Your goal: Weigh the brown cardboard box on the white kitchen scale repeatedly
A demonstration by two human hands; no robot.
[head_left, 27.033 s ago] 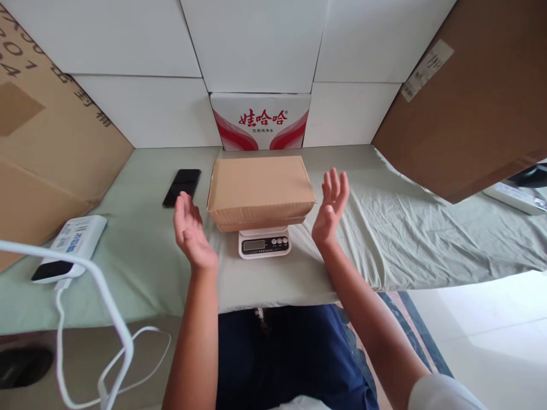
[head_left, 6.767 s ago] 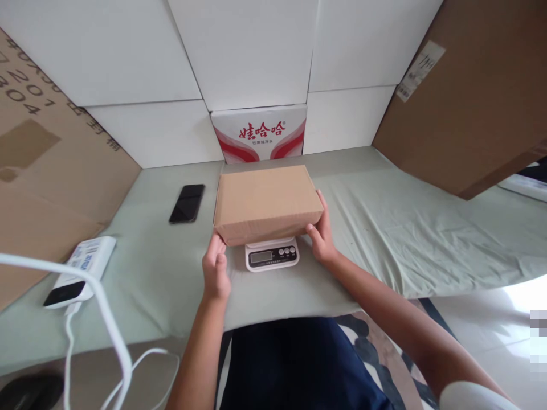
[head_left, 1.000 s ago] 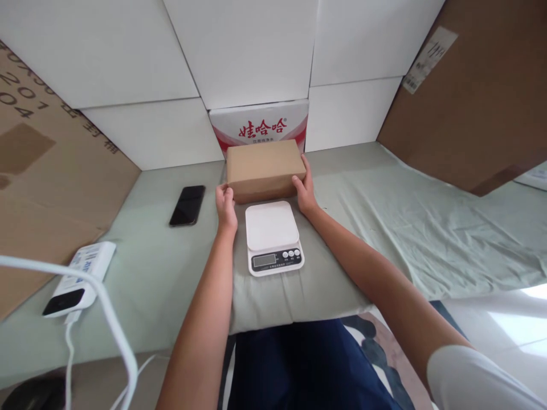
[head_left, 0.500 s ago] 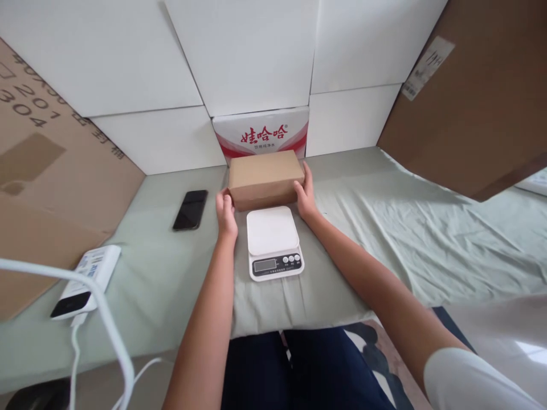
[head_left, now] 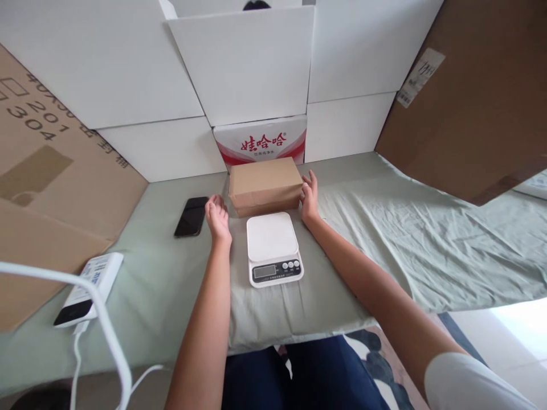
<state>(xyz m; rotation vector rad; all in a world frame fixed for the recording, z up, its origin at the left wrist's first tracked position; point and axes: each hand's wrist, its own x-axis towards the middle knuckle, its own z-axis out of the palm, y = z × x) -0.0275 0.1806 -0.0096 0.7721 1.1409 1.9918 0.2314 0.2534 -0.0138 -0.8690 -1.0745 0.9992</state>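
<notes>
Wrinkled pale green cloth (head_left: 384, 228) covers the surface. At centre frame lies a plain brown cardboard box (head_left: 265, 181), rectangular and matte, behind a smooth white scale (head_left: 273, 246). Left hand (head_left: 217, 216) open, apart; right hand (head_left: 310, 196) open-fingered beside the box

Makeshift home packing spot: cloth-covered table (head_left: 384, 228), stacked cartons (head_left: 239, 62), weighing scale (head_left: 273, 248).
</notes>
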